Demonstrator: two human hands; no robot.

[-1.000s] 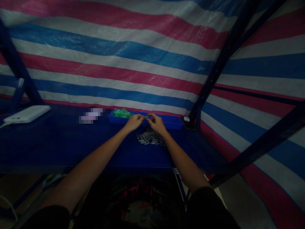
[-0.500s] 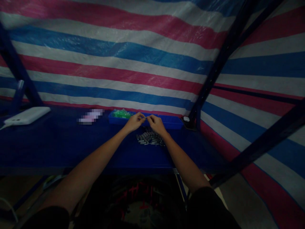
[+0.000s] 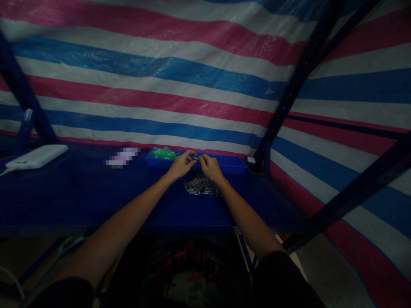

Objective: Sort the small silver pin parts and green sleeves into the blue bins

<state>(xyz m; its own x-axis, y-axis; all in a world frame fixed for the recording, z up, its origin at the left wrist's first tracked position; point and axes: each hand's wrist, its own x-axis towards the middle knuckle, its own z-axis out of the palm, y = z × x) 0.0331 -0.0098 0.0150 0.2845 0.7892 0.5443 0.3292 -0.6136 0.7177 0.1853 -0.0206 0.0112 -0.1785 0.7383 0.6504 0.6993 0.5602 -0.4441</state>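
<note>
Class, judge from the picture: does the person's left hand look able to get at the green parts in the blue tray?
Probably yes: the left hand hovers close beside the green parts, nothing between them, though it and the right hand are pinching a small piece.

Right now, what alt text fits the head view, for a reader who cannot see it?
The left hand and right hand pinch one small part between them above a pile of grey metal cylinders on a blue table, in front of a blue tray and striped tarp.
</note>
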